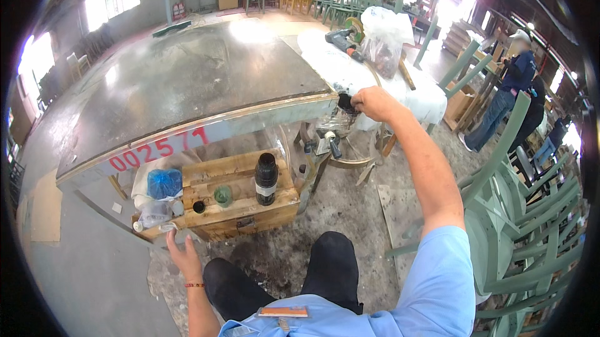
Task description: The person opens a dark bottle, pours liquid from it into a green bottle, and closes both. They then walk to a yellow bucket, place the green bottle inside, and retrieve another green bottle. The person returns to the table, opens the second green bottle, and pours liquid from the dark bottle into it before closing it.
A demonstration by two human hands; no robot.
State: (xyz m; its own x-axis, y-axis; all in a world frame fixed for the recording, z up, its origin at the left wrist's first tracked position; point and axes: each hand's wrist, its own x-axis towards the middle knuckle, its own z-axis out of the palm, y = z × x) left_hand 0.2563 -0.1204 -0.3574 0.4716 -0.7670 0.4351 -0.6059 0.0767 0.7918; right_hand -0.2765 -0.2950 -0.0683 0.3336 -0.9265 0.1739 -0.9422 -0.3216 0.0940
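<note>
My right hand reaches out to the near right corner of the metal-topped table. Its fingers are closed at the rim of a small dark container; whatever they pinch is too small or hidden to make out. Low on the left, my left hand is open, thumb and fingers apart, just below a bit of white cloth or paper. Beyond it, a wooden box carries a tall black bottle, a green cup, a small dark cup and a blue plastic bag.
A clamp-like metal fitting sits under the table corner. Behind my right hand, a white-covered surface bears a power drill and a filled plastic bag. Stacked green chairs crowd the right side. A person stands farther off.
</note>
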